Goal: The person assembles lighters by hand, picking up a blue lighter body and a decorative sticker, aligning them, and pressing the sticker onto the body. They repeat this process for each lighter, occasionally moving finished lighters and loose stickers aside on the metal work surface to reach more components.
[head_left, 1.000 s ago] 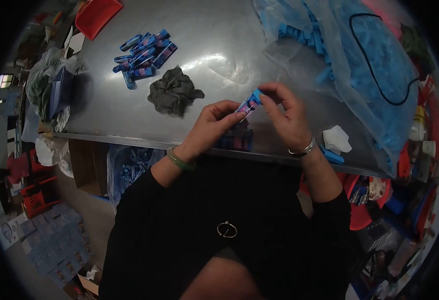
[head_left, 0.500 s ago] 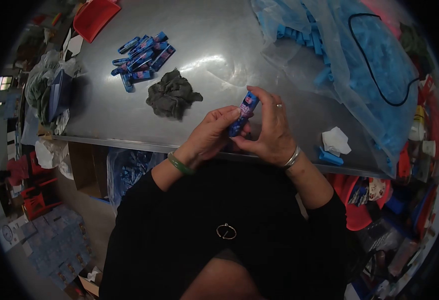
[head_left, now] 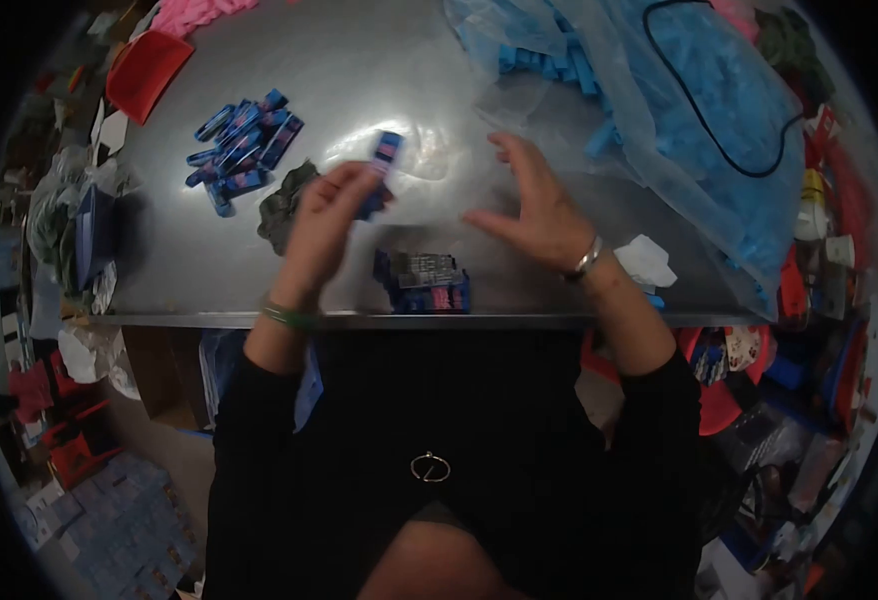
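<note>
My left hand (head_left: 331, 215) pinches a blue printed piece (head_left: 388, 150) above the metal table, just right of a dark grey cloth (head_left: 284, 205). Its lower part is partly covered by my fingers. My right hand (head_left: 539, 210) is over the table with thumb and fingers spread, holding nothing. Between my hands, near the table's front edge, lie flat blue printed wrappers (head_left: 429, 283). Farther left is a pile of blue printed pieces (head_left: 242, 145).
A big clear bag of light-blue pieces (head_left: 694, 130) covers the right side, with a black cord on it. White crumpled paper (head_left: 645, 262) lies near the front right. A red scoop (head_left: 147, 75) and pink material (head_left: 199, 12) are at the back left.
My hands have moved apart; the left carries the blue piece away to the left and my right hand has let go of it. The wrappers near the front edge now show, and the whole view has shifted.
</note>
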`<state>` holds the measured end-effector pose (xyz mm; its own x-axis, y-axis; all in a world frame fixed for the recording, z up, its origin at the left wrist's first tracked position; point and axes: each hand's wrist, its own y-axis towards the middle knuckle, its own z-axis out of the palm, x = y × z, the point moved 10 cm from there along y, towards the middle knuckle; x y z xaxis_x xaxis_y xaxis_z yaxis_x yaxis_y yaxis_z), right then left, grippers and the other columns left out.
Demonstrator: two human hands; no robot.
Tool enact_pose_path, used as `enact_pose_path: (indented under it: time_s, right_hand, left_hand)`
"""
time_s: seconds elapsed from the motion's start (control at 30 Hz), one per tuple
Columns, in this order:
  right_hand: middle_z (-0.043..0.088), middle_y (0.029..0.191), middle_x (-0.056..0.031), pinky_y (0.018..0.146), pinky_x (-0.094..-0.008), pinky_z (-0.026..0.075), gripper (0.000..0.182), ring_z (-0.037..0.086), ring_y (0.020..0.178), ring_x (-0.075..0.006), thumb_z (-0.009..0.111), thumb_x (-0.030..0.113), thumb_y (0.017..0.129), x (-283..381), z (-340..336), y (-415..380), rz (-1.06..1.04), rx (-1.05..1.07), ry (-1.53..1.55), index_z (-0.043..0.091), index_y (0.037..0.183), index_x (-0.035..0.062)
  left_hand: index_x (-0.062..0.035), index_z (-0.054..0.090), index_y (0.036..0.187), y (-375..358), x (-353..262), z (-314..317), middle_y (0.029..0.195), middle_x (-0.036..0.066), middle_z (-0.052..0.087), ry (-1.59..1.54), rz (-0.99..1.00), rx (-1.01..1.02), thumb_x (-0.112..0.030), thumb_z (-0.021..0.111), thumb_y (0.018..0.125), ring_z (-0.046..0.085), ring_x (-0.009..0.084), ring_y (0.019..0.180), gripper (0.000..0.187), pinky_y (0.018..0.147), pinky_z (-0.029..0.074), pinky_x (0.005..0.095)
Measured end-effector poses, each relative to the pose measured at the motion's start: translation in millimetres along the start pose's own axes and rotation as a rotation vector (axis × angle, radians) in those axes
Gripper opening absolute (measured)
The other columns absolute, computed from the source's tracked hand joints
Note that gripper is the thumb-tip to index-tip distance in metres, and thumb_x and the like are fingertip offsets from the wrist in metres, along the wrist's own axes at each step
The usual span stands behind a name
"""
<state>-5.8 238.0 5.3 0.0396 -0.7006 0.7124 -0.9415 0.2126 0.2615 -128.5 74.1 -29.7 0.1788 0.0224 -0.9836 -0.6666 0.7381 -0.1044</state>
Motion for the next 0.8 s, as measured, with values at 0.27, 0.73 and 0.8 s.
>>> enact_pose_path:
  time_s: [0.27,0.73,0.8]
  right_hand:
    - [0.055,0.113,-0.0186,0.091,-0.0417,0.047,0.028,0.054,0.109,-0.0349,0.06,0.012,0.08,-112.4,-84.4,-3.7,0.296,-0.046,-0.792,0.055,0.105,0.0004]
    - [0.058,0.108,-0.0179,0.091,-0.0392,0.048,0.022,0.055,0.105,-0.0339,0.052,-0.001,0.079,-176.5,-100.8,3.3,0.188,0.078,-1.124,0.062,0.098,0.0038]
    - [0.06,0.104,-0.0175,0.09,-0.0392,0.048,0.023,0.055,0.104,-0.0339,0.053,-0.001,0.079,-173.7,-98.8,2.5,0.143,0.071,-1.158,0.062,0.098,0.0046]
  left_hand:
    - [-0.0027,0.063,0.104,2.0,-123.2,-75.0,0.102,0.015,0.062,1.654,0.806,-0.542,-0.016,0.071,0.08,0.061,0.028,0.093,0.028,0.081,0.048,0.0361]
    - [-0.0065,0.063,0.086,-48.2,22.1,49.3,0.084,0.009,0.057,0.981,0.325,0.228,-0.009,0.078,0.064,0.056,0.0302,0.081,0.027,0.07,0.045,0.0392]
    - [-0.0063,0.063,0.085,-46.9,24.2,45.3,0.084,0.009,0.057,0.957,0.28,0.215,-0.009,0.078,0.064,0.056,0.0298,0.081,0.026,0.071,0.045,0.039]
